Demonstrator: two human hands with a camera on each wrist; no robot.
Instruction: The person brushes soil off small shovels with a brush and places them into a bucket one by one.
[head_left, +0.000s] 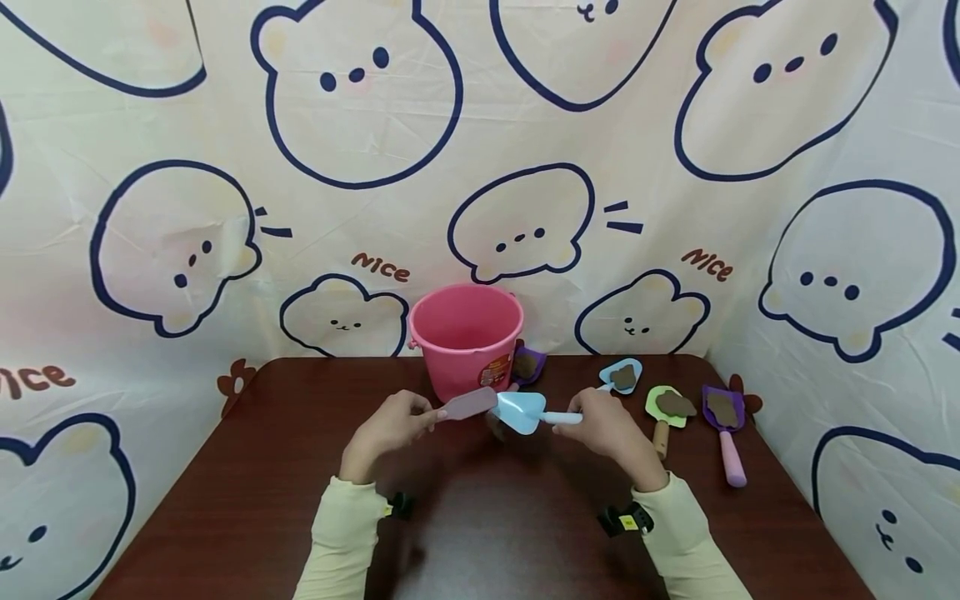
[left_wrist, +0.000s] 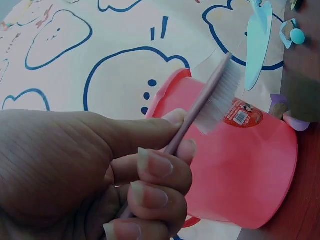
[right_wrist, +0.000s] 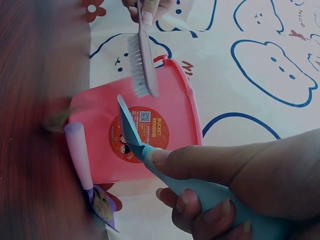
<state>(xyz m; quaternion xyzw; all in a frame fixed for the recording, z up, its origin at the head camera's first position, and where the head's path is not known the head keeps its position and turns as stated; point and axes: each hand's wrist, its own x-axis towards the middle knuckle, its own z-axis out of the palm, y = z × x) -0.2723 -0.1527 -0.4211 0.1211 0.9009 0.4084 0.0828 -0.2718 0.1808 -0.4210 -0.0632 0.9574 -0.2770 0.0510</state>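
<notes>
My left hand (head_left: 393, 425) grips a mauve brush (head_left: 470, 403) by its handle, thumb and curled fingers around it; its white bristles (left_wrist: 220, 100) show in the left wrist view. My right hand (head_left: 606, 421) holds a light blue toy shovel (head_left: 521, 412) by the handle, its blade raised and tilted over the table. In the head view the brush tip overlaps the blade's edge. A blurred brown clump (right_wrist: 59, 120) shows below the blade, near the tabletop. Behind both tools stands a pink bucket (head_left: 467, 337) with a round red label (right_wrist: 140, 134).
A purple shovel (head_left: 528, 364) with brown material lies beside the bucket. Along the right side of the dark wooden table (head_left: 480, 525) lie a blue shovel (head_left: 611, 372), a green one (head_left: 662, 397) and another purple one (head_left: 733, 433), each bearing brown material. A patterned cloth (head_left: 375, 225) hangs behind.
</notes>
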